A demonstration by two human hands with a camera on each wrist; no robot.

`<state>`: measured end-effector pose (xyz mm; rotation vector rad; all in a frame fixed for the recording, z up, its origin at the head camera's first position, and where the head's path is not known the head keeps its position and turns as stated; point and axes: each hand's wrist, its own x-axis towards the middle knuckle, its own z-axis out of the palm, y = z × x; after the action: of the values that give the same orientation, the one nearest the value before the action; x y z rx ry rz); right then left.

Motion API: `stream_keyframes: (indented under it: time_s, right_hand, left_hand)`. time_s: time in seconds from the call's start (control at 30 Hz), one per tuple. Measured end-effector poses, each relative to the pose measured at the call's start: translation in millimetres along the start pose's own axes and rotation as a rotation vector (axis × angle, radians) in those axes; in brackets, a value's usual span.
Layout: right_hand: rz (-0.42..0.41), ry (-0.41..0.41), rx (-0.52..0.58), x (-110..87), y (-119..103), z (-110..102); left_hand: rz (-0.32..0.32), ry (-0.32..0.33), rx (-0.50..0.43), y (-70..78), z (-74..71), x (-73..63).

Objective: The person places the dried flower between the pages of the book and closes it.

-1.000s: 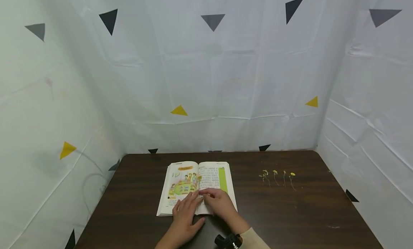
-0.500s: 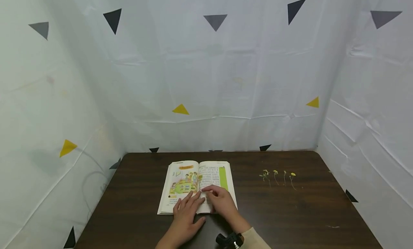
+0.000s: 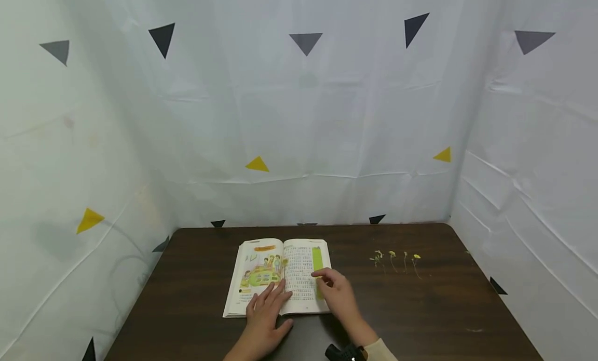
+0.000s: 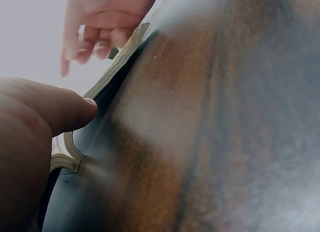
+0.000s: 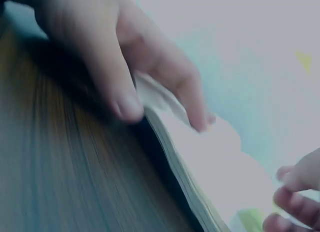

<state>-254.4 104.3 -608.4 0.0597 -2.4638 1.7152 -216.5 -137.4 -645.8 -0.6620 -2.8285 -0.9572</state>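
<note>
An open book lies on the dark wooden table, a coloured picture on its left page and lines of text beside a green strip on its right page. My left hand rests across the lower middle of the book with fingers straight and spread, its thumb off the near edge. My right hand is over the right page's outer edge, fingers bent loosely and thumb apart from the index finger, with nothing seen between them in the right wrist view. A small yellow-green spot shows near the book's fold.
Several small yellow-headed flowers with thin stems lie in a row on the table, right of the book. A white sheet with grey, black and yellow triangles encloses the table's back and sides.
My right hand has moved right, from the book's fold to the right page's outer edge, and its thumb and index finger have parted. My left hand stays on the book. The head view shifts slightly.
</note>
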Motion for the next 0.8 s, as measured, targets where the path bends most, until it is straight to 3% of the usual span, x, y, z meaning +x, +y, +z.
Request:
stream_keyframes:
  time_s: [0.13,0.27,0.5,0.67,0.8]
  right_hand:
    - [-0.022,-0.044,-0.213,1.1,7,-17]
    - [-0.001,-0.164,-0.282,-0.4,13,-30]
    - [0.017,-0.325,-0.175,-1.6,24,-42]
    - [0.063,-0.372,-0.083,2.3,36,-52]
    - [0.072,-0.361,-0.072,5.3,44,-55]
  left_hand:
    - [-0.001,0.003,-0.015,0.3,0.6,2.2]
    - [0.000,0.002,-0.015,0.6,0.2,1.3]
    - [-0.024,-0.044,-0.033,-3.3,-1.9,-0.8]
    - [-0.036,-0.079,-0.048,-4.0,-1.7,0.1]
    - [-0.028,-0.111,-0.027,-1.8,-2.4,2.2]
